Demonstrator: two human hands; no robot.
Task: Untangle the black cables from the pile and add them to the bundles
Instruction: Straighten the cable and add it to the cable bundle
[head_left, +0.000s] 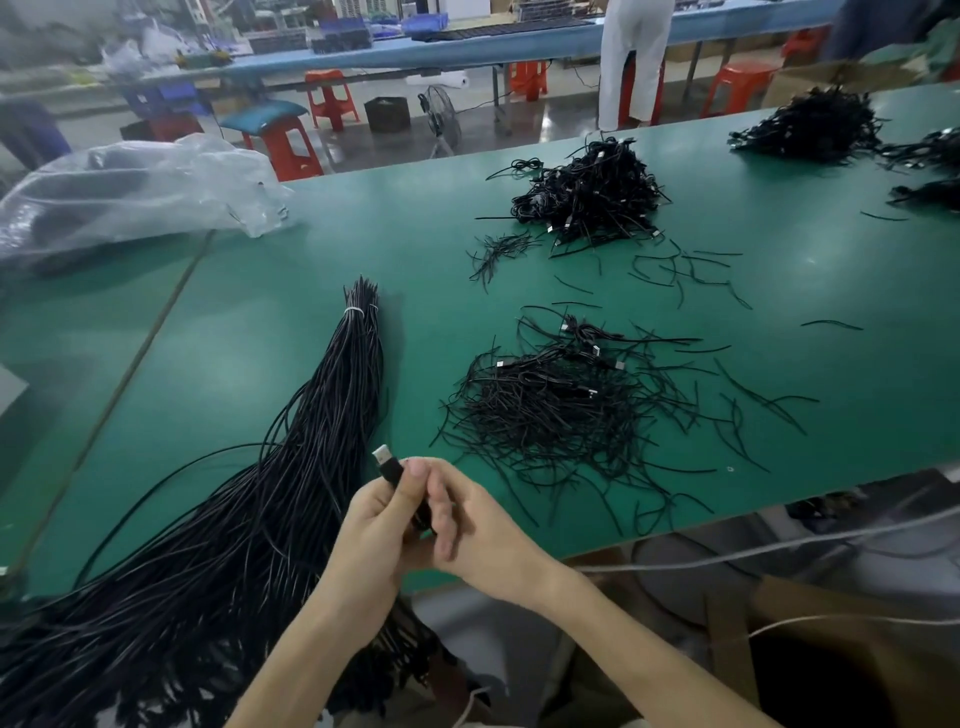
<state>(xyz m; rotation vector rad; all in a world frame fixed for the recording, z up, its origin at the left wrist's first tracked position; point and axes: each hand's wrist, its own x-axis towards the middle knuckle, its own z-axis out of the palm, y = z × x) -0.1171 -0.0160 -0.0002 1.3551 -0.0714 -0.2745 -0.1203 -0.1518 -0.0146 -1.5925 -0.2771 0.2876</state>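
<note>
Grip of L hand (382, 525) & R hand (483, 530) clamped on black cable (393, 474) w/ silver USB plug (382, 456).

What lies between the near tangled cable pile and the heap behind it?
In the head view, a few loose black strands lie on the green table between the near pile and the heap.
</note>
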